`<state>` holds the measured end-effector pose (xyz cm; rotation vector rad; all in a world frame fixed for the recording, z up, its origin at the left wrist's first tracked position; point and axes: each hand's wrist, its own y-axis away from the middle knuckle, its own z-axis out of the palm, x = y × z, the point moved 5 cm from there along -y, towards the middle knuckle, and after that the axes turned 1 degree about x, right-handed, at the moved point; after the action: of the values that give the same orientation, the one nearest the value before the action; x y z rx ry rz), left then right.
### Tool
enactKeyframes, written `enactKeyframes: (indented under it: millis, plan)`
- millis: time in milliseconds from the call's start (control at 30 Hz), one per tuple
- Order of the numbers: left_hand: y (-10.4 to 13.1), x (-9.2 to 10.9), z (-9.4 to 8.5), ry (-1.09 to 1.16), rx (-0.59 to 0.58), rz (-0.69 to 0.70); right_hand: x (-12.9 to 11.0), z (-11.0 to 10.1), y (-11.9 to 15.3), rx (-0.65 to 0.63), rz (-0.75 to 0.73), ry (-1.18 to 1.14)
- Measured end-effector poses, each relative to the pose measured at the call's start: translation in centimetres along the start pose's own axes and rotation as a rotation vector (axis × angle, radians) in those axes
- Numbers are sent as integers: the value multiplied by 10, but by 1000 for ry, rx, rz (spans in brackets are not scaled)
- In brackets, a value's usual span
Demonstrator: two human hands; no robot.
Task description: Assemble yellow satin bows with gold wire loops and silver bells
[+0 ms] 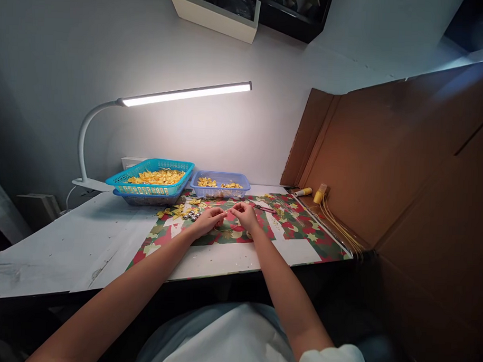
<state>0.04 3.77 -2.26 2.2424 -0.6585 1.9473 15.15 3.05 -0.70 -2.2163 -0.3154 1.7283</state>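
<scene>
Over the patterned mat, my left hand and my right hand are close together with fingertips pinched. A thin yellow cord runs in a loose loop between and below them, and both hands appear to pinch it; the fingertip detail is too small to make out. Left of my left hand lie yellow ribbon bows and a little pile of silver bells. Just beyond my right hand rests a slim dark red tool, perhaps scissors or tweezers. Gold-coloured small bits lie to its right.
A turquoise basket full of yellow bows is stacked on another at the back left. Beside it stands a divided blue basket with more bows. A lamp arches overhead. Yellow spools and cords lie by the cardboard wall.
</scene>
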Motion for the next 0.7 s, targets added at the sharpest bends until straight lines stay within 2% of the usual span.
enactKeyframes:
  millis: [400, 567, 700]
  plan:
    - [1, 8, -12, -158, 170, 71, -2, -1, 3, -17, 39, -25]
    - [3, 13, -11, -238, 158, 142, -1, -3, 3, 8, 58, -53]
    - [4, 15, -6, -300, 104, 214, -4, 4, 5, -67, 60, -92]
